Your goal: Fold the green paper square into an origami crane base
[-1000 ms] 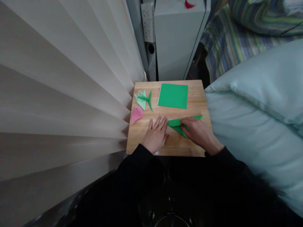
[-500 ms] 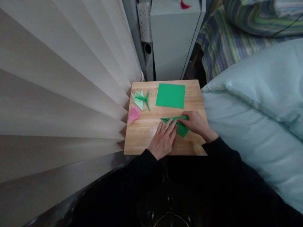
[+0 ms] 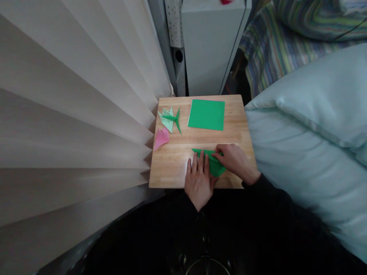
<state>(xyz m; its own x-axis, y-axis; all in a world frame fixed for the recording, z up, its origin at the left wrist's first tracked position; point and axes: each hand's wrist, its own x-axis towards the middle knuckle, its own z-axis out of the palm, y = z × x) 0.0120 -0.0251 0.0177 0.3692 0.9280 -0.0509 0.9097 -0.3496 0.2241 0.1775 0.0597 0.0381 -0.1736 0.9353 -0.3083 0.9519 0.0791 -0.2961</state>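
Observation:
A folded sheet of green origami paper point(image 3: 217, 169) lies near the front of the small wooden table, a pointed tip toward the left. My left hand point(image 3: 200, 178) rests flat on its left part, fingers stretched out and slightly spread. With bent fingers and thumb together, my right hand point(image 3: 233, 159) pinches the upper right edge of the paper. The fingers cover part of the folds. Farther back lies a square stack of green paper point(image 3: 207, 115), apart from both hands.
At the table's point(image 3: 172, 168) left side lie a pale green folded paper piece with a darker green folded figure point(image 3: 177, 120) over it, and a pink folded piece point(image 3: 162, 137). A pleated curtain point(image 3: 86, 133) borders the left, light blue bedding point(image 3: 298, 145) the right, a pale cabinet point(image 3: 210, 53) the back.
The folded green paper has moved toward me and slightly left with both hands. My left hand has turned to point straighter forward, its fingers flatter on the paper.

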